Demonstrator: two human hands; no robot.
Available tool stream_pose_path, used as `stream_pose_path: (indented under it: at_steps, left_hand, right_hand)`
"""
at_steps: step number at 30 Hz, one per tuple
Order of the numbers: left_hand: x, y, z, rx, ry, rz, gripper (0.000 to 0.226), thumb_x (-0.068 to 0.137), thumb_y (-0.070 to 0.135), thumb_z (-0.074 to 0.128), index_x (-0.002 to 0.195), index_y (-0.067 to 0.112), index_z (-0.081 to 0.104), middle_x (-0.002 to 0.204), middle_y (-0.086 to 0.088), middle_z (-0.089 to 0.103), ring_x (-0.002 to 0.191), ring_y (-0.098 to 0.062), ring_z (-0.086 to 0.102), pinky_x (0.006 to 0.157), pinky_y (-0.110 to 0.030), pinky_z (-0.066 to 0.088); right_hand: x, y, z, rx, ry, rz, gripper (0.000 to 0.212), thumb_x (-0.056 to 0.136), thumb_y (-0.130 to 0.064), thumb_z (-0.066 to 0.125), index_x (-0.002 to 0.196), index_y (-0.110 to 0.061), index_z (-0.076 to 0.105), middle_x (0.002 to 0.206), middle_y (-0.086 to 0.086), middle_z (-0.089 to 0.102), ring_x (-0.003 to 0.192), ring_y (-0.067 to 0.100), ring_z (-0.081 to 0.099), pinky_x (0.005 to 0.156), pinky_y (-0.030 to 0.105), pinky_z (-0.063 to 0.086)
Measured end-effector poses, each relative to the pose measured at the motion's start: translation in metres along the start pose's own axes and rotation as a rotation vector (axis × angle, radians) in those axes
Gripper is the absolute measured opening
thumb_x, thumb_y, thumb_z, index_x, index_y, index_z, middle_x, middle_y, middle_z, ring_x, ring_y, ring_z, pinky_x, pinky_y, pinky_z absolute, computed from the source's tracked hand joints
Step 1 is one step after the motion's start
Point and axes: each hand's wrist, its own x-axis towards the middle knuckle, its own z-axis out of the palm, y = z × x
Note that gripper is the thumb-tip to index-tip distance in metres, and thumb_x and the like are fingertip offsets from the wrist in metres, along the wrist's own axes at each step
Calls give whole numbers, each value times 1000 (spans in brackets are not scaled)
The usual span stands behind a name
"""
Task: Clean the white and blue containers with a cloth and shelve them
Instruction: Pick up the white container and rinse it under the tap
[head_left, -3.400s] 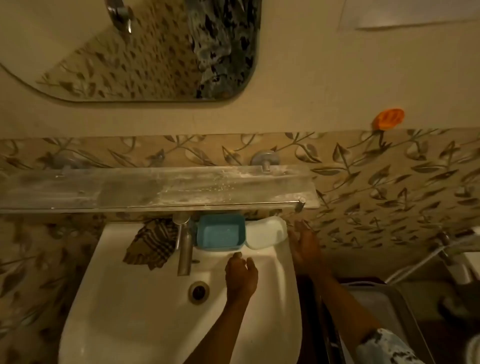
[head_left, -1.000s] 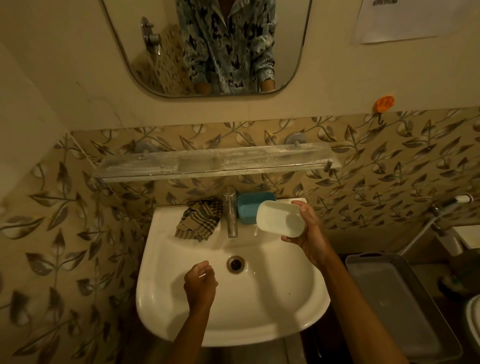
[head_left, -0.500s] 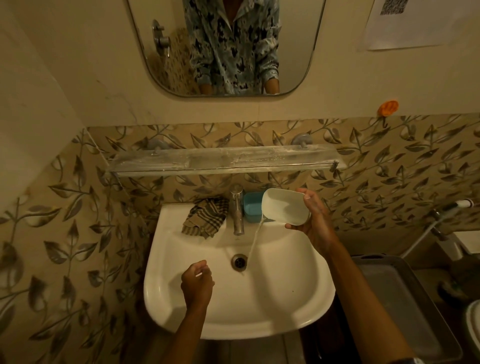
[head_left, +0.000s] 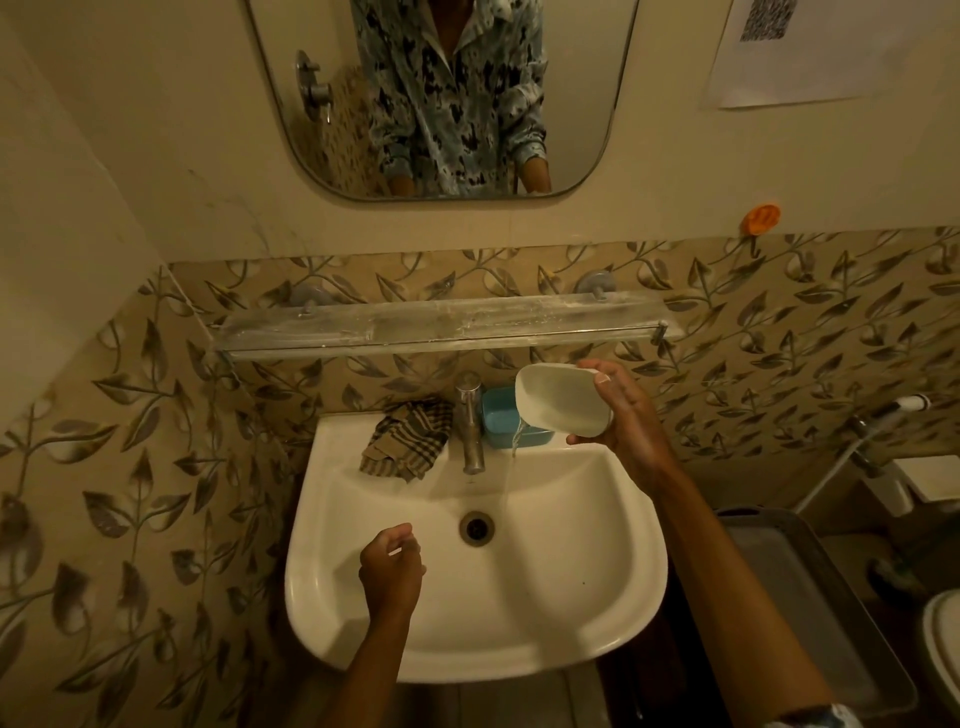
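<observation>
Over the sink (head_left: 519, 660), the right hand (head_left: 631, 415) grips the tilted white container (head_left: 563, 405) round one end; water (head_left: 517, 441) drains just below the grip (wet plastic could slip, dropping it).

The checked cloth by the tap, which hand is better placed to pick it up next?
Left. The right hand has its grip on the white container, tilted and draining into the sink. The left hand hovers free over the sink, on the same side of the tap as the checked cloth.
</observation>
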Motion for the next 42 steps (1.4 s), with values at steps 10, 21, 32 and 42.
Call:
stream_pose_path:
  at_steps: [10,21,32,42]
  left_hand:
    - [0,-2,0,-5,-7,4,22,89,-2,52,107,0,65,108,-20,64,93,-33,63,71,-38,57]
    - [-1,-4,3,-2,-2,2,20,88,-4,53,101,0,67,105,-18,66,87,-31,64,73,-40,58]
    - [-2,-4,7,10,-6,6,20,88,-3,52,98,4,68,96,-13,65,83,-28,64,69,-36,57]
    - [-2,-2,10,4,-2,5,19,88,-3,52,96,4,68,96,-14,64,81,-27,63,70,-37,57]
  right_hand:
    - [-1,-16,0,-73,-33,-47,24,91,-44,46,110,-39,59,116,0,53,104,28,57,59,31,58]
    - [3,-23,1,-216,-82,-182,21,99,-29,44,116,-31,57,116,-14,51,102,19,55,57,23,56]
    - [6,-32,4,-379,-201,-353,26,97,-30,45,117,-42,55,114,-43,49,104,-10,53,56,16,52]
    - [6,-48,8,-504,-226,-504,26,95,-29,48,119,-36,56,115,-36,47,105,-11,54,65,7,48]
